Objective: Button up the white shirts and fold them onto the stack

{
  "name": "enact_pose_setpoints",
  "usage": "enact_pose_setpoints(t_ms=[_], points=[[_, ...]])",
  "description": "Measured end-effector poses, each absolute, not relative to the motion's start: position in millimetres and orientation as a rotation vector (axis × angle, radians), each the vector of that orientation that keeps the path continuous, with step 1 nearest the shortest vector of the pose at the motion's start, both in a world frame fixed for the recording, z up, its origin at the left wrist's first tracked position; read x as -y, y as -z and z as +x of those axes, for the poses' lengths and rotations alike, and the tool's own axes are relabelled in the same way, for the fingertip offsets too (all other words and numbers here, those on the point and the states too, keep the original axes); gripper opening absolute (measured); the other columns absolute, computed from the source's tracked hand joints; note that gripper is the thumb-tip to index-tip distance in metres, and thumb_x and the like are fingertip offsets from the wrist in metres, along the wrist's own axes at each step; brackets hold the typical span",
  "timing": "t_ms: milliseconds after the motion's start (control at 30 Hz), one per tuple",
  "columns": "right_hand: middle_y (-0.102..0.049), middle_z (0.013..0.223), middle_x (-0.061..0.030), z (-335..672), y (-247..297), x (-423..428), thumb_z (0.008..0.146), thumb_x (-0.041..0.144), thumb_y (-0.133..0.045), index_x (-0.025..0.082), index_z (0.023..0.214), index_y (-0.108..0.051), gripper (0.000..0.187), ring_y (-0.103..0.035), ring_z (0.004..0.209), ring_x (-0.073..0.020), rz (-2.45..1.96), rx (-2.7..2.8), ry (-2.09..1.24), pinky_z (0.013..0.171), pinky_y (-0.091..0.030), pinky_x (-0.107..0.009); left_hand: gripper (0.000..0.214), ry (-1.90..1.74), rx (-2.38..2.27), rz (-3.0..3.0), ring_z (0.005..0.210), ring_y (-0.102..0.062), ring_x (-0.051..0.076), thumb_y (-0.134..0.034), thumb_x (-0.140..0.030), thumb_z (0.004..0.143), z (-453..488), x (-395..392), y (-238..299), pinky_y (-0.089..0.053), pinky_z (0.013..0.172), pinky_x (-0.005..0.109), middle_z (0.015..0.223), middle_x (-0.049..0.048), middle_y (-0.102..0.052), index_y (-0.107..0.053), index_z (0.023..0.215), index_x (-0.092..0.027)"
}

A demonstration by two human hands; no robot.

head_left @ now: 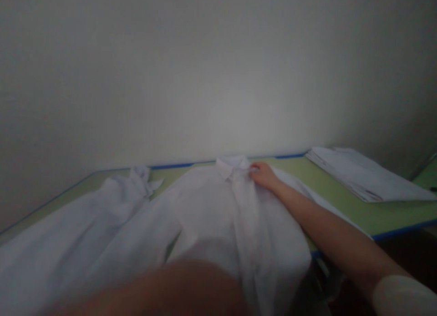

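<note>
A white button-up shirt (218, 216) lies front-up on a green table (344, 202), its collar (232, 165) toward the wall and one sleeve (102, 206) stretched out to the left. My right hand (262, 174) reaches across it and rests at the right side of the collar, fingers curled on the cloth. A blurred, skin-toned shape at the bottom centre (170, 288) looks like my left arm, close to the camera; its hand and fingers do not show.
A stack of folded white cloth (365, 175) lies on the table at the back right. A pale wall stands right behind the blue-edged table. The table's near right edge (403, 231) drops to a dark floor.
</note>
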State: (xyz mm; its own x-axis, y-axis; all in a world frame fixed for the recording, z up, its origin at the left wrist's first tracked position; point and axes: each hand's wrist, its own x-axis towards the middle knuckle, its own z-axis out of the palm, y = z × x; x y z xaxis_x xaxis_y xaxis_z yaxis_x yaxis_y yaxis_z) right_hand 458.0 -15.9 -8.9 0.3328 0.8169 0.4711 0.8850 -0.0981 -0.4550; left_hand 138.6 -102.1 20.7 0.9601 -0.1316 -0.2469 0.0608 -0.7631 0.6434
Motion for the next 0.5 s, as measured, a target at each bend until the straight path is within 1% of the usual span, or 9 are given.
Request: enact_pose_setpoints(t_ms=[33,67,100,200,300,333,400,433,500], points=[[-0.058,0.11,-0.0096,463,5,9,0.075,0.032,-0.055,0.015,0.107,-0.06,0.036,-0.05,0.105,-0.0187,-2.007,1.478,0.173,0.093,-0.034,-0.029,0.026,0.431,0.06,2.4,0.057,-0.058,0.016,-0.062,-0.028,0.065,143,85,-35,-0.041,0.052,0.025,0.064,0.0001,-0.066,-0.069,0.089,-0.031],[-0.057,0.113,-0.0105,467,1,3,0.077,0.033,-0.052,0.016,0.11,-0.058,0.038,-0.048,0.109,-0.0195,-2.102,1.454,0.205,0.095,-0.032,-0.03,0.029,0.38,-0.033,2.44,0.06,-0.059,0.015,-0.056,-0.03,0.072,149,64,-48,-0.042,0.055,0.024,0.07,0.0006,-0.067,-0.066,0.098,-0.028],[-0.055,0.116,-0.0116,472,-3,-2,0.079,0.033,-0.049,0.016,0.114,-0.055,0.04,-0.047,0.112,-0.0202,-2.188,1.432,0.218,0.096,-0.031,-0.03,0.031,0.246,-0.159,2.524,0.062,-0.058,0.014,-0.052,-0.031,0.075,155,39,-59,-0.042,0.057,0.023,0.075,0.0012,-0.067,-0.064,0.102,-0.024],[-0.053,0.12,-0.016,485,-12,-11,0.077,0.036,-0.05,0.012,0.12,-0.051,0.049,-0.046,0.115,-0.0239,-2.327,1.411,0.164,0.095,-0.033,-0.033,0.032,-0.214,-0.625,2.754,0.073,-0.059,0.016,-0.048,-0.036,0.078,172,-43,-76,-0.042,0.065,0.024,0.085,0.0066,-0.066,-0.063,0.096,-0.015],[-0.055,0.116,-0.0192,495,-15,-8,0.068,0.039,-0.06,0.008,0.117,-0.054,0.058,-0.051,0.109,-0.0278,-2.374,1.433,0.075,0.089,-0.039,-0.035,0.04,-0.409,-1.1,2.796,0.087,-0.059,0.022,-0.045,-0.041,0.078,184,-106,-72,-0.042,0.075,0.03,0.099,0.013,-0.064,-0.062,0.099,-0.012],[-0.058,0.112,-0.0194,498,-15,-6,0.064,0.038,-0.063,0.008,0.113,-0.056,0.057,-0.053,0.105,-0.0282,-2.386,1.442,0.042,0.086,-0.04,-0.034,0.043,-0.441,-1.181,2.786,0.096,-0.056,0.024,-0.046,-0.042,0.078,188,-118,-68,-0.041,0.081,0.031,0.107,0.0149,-0.062,-0.061,0.105,-0.012],[-0.061,0.105,-0.0189,502,-16,-1,0.061,0.032,-0.065,0.008,0.103,-0.062,0.048,-0.057,0.099,-0.0279,-2.395,1.457,-0.013,0.082,-0.042,-0.032,0.052,-0.457,-1.239,2.769,0.109,-0.051,0.027,-0.052,-0.044,0.074,195,-128,-60,-0.038,0.088,0.033,0.119,0.0176,-0.055,-0.056,0.114,-0.01],[-0.063,0.101,-0.0186,504,-18,2,0.061,0.029,-0.065,0.008,0.097,-0.065,0.041,-0.057,0.098,-0.0276,-2.391,1.461,-0.032,0.081,-0.042,-0.031,0.056,-0.453,-1.232,2.766,0.111,-0.049,0.028,-0.054,-0.044,0.072,198,-128,-57,-0.037,0.089,0.033,0.121,0.0178,-0.054,-0.054,0.116,-0.01],[-0.064,0.096,-0.018,507,-27,8,0.062,0.023,-0.063,0.008,0.087,-0.067,0.029,-0.058,0.096,-0.0267,-2.373,1.464,-0.057,0.08,-0.042,-0.029,0.056,-0.438,-1.184,2.764,0.111,-0.05,0.028,-0.056,-0.044,0.07,203,-120,-52,-0.038,0.087,0.032,0.117,0.0157,-0.057,-0.055,0.116,-0.012]])
